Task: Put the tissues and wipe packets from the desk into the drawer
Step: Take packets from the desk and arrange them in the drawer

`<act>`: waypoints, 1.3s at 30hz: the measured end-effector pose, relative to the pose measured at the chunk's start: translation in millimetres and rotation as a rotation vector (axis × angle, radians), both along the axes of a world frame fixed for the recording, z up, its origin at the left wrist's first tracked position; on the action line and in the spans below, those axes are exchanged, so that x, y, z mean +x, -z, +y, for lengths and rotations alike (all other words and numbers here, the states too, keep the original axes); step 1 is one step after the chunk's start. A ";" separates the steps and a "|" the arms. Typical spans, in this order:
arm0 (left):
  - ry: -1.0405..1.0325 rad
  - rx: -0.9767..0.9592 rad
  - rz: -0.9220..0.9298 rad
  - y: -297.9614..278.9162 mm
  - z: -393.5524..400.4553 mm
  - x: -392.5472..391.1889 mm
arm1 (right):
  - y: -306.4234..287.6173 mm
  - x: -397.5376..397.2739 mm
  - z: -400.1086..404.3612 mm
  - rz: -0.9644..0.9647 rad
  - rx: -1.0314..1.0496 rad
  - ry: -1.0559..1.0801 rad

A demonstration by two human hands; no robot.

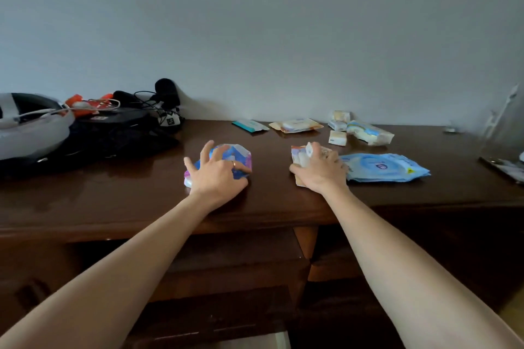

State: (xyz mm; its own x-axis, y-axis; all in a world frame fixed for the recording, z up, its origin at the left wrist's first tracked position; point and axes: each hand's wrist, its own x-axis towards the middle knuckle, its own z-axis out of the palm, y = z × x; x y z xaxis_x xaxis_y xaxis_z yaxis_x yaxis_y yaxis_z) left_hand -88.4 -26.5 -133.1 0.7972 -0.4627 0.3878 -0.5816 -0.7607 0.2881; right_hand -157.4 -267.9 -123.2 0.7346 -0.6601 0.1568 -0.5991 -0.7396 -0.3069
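Note:
My left hand [215, 171] lies with spread fingers over a blue and purple tissue packet [236, 154] on the dark wooden desk [113, 193]. My right hand [320, 168] grips an orange and white wipe packet [299, 156]. Right beside it lies a large light-blue wipe pack [388, 166]. Farther back lie a teal packet [249, 125], an orange-white wipe pack [296, 125], several small tissue packs [338, 137] and a white-blue tissue pack [368, 132]. Below the desk edge, between my arms, a drawer [235, 261] stands open.
At the back left sit a grey-white headset [31, 125], a black bag [113, 136], cables and a black microphone [167, 93]. A clear plastic stand [504, 133] is at the far right. The wall runs behind the desk.

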 end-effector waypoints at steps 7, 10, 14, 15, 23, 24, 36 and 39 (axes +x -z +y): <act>-0.159 -0.048 0.093 0.9 4.7 -14.1 | 0.3 -20.7 39.4 -0.045 -0.070 -0.211; -0.166 0.025 0.046 2.2 13.3 -27.9 | -0.6 -39.0 66.4 -0.032 -0.102 -0.302; -0.143 -0.017 0.015 2.3 39.8 -60.8 | -7.9 -64.5 101.3 -0.078 -0.149 -0.318; -0.135 -0.044 -0.004 2.6 47.5 -72.2 | -8.1 -71.8 110.1 -0.117 -0.151 -0.302; -0.067 -0.358 -0.205 77.7 121.4 -185.6 | 50.5 -145.3 185.5 -0.650 -0.003 -0.342; -0.051 -0.390 -0.206 98.1 131.8 -195.9 | 67.9 -158.7 191.6 -0.699 0.045 -0.373; 0.125 0.283 0.076 310.3 183.2 -209.0 | 304.8 -232.4 173.1 -0.165 0.509 -0.125; 0.102 0.373 0.119 336.4 158.3 -201.5 | 333.0 -234.6 156.5 -0.134 0.534 -0.037</act>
